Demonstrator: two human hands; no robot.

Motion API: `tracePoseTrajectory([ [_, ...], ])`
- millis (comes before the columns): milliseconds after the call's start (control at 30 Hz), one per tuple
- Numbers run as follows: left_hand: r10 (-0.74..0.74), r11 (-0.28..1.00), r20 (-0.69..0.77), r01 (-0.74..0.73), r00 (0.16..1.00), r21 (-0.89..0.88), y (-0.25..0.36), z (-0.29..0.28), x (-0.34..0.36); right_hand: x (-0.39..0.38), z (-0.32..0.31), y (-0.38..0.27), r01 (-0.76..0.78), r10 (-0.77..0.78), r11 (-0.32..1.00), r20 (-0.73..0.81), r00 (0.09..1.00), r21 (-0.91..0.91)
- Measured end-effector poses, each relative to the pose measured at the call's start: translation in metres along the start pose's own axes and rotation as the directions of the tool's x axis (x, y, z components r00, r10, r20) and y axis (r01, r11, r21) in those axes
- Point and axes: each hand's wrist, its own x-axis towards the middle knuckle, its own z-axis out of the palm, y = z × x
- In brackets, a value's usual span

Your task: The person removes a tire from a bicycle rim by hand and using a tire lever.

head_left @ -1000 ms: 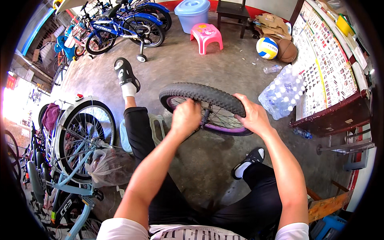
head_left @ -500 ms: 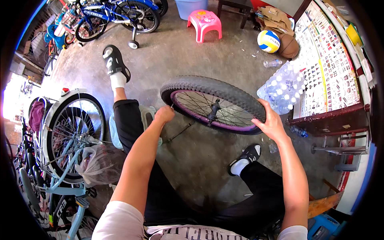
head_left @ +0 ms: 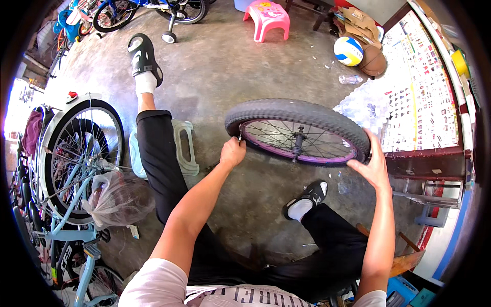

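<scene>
A bicycle wheel [head_left: 298, 144] with a knobby black tyre and purple rim is held tilted in front of me, off the floor. My right hand [head_left: 372, 166] grips the tyre at its right side, thumb below and fingers behind. At the wheel's left side my left hand [head_left: 233, 152] is closed, its fingertips pinched at a small metal valve stem [head_left: 240, 137] on the rim. The fingers hide most of that stem. Black spokes run to a dark hub with an axle in the middle.
A light-blue bicycle [head_left: 84, 184] stands at the left, a filled clear plastic bag [head_left: 120, 199] beside it. A pale stool [head_left: 185, 148] is near my left leg. Farther off are a pink stool [head_left: 267, 20], a volleyball [head_left: 348, 51], a basketball [head_left: 373, 61] and wrapped bottles [head_left: 364, 106].
Both hands and the wheel have shifted to the right, the left hand staying at the rim and the right on the tyre. The whole view has also shifted slightly.
</scene>
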Motion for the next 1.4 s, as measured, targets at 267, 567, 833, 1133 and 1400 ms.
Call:
tracePoseTrajectory([
  [267, 0.152, 0.984, -0.100, -0.160, 0.983, -0.078, 0.067, 0.017, -0.064, 0.044, -0.009, -0.089, 0.319, -0.323, 0.849, 0.064, 0.944, -0.421],
  [567, 0.177, 0.929, -0.015, -0.172, 0.984, -0.328, 0.164, 0.038, -0.139, 0.044, 0.050, -0.101, 0.346, -0.230, 0.722, 0.264, 0.937, -0.599],
  [833, 0.196, 0.897, -0.137, -0.234, 0.971, -0.374, 0.178, -0.019, -0.148, 0.035, 0.012, -0.100, 0.278, -0.246, 0.862, 0.131, 0.960, -0.424],
  [1133, 0.358, 0.912, -0.128, -0.376, 0.925, -0.167, 0.213, -0.114, -0.146, 0.036, 0.016, -0.083, 0.092, -0.074, 0.984, 0.119, 0.990, -0.154],
  [1400, 0.185, 0.965, -0.224, -0.220, 0.957, -0.146, 0.117, -0.142, -0.096, 0.036, 0.037, -0.112, 0.276, -0.275, 0.955, 0.026, 0.961, -0.105],
])
